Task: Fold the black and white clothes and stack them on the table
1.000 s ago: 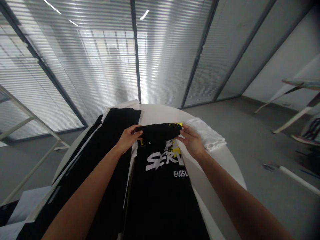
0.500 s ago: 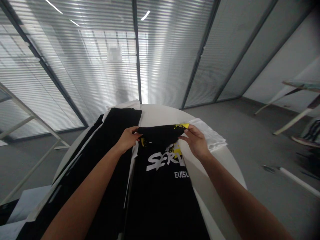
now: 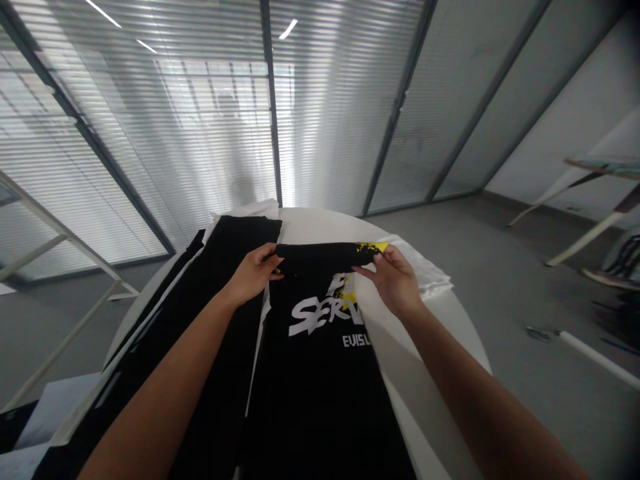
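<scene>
**Folded top edge of the printed T-shirt pulled straight between both hands**

At the centre of the frame, the left hand [image 3: 253, 273] and the right hand [image 3: 395, 283] each pinch one end of the turned-over top edge [image 3: 325, 252] of a black T-shirt [image 3: 320, 387]. The thumbs lie on top and the fingers are tucked under the cloth. The shirt lies lengthwise on a round white table [image 3: 320, 223], its white and yellow print facing up just below the fold.

Half a second ago the folded band sagged in the middle and looked thicker. Now it runs as a narrow, nearly straight strip from hand to hand and sits a little higher in the frame. More of the lettering beneath it is uncovered. The right hand has shifted slightly outward, which has drawn the fold taut, so it looks flatter and more even than before.

Left of centre, just beside the shirt, a stack of long black garments [image 3: 235, 240] covers that side of the table, close to the left hand. At right of centre a folded white cloth [image 3: 425, 270] lies right behind the right hand's fingers. A glass wall with blinds [image 3: 200, 100] fills the upper frame. A white frame [image 3: 50, 230] stands at the left edge, and a white tube [image 3: 595, 360] lies on the floor at lower right.
</scene>
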The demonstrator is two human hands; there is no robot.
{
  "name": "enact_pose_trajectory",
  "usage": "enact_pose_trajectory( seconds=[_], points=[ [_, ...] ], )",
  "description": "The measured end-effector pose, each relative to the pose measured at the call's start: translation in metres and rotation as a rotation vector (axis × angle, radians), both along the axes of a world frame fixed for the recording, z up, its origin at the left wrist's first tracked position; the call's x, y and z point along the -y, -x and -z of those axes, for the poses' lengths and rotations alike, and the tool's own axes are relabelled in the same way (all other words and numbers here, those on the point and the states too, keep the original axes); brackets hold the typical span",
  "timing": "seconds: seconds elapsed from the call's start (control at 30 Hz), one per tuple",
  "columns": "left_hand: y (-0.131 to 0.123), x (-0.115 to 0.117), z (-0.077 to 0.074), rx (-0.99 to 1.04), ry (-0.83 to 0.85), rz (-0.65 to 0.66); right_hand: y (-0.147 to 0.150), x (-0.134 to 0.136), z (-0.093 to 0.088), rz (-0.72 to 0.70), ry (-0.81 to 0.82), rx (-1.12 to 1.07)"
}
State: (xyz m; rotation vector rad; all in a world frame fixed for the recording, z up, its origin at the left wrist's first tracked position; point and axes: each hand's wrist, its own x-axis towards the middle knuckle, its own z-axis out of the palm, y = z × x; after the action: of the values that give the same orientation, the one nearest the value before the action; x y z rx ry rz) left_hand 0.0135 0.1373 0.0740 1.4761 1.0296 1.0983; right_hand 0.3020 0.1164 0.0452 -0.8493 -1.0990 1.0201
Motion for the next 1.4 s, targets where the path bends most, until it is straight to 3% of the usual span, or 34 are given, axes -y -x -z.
enact_pose_trajectory(
  seconds=[0.17, 0.37, 0.47, 0.57, 0.7, 0.87, 1.1, 1.2, 1.27, 1.4],
  points=[
    [0.006, -0.007, 0.016, -0.101, -0.116, 0.014, -0.004, -0.008, 0.017, -0.051, 0.047, -0.074],
    [0.010, -0.013, 0.031, -0.178, -0.073, -0.019, -0.005, -0.014, 0.032, -0.105, 0.149, -0.106],
    [0.009, -0.013, 0.033, -0.149, 0.015, -0.005, -0.005, -0.014, 0.033, -0.090, 0.148, -0.063],
    [0.005, -0.011, 0.034, 0.006, 0.129, 0.039, -0.005, -0.013, 0.032, -0.083, 0.140, -0.035],
    [0.004, -0.009, 0.036, 0.184, 0.138, 0.055, -0.006, -0.013, 0.031, -0.044, 0.106, 0.068],
    [0.013, -0.012, 0.037, 0.027, 0.048, 0.072, -0.005, -0.015, 0.032, -0.010, 0.096, 0.145],
    [0.011, -0.014, 0.041, 0.036, 0.209, 0.037, -0.007, -0.011, 0.025, -0.114, 0.258, 0.258],
    [0.008, -0.015, 0.043, 0.027, 0.180, 0.009, -0.006, -0.011, 0.023, -0.032, 0.327, 0.381],
    [0.008, -0.015, 0.045, -0.100, 0.111, 0.007, -0.004, -0.013, 0.027, 0.008, 0.341, 0.569],
    [0.006, -0.015, 0.050, -0.494, -0.186, 0.030, -0.001, -0.017, 0.044, 0.058, 0.139, 1.005]
  ],
)
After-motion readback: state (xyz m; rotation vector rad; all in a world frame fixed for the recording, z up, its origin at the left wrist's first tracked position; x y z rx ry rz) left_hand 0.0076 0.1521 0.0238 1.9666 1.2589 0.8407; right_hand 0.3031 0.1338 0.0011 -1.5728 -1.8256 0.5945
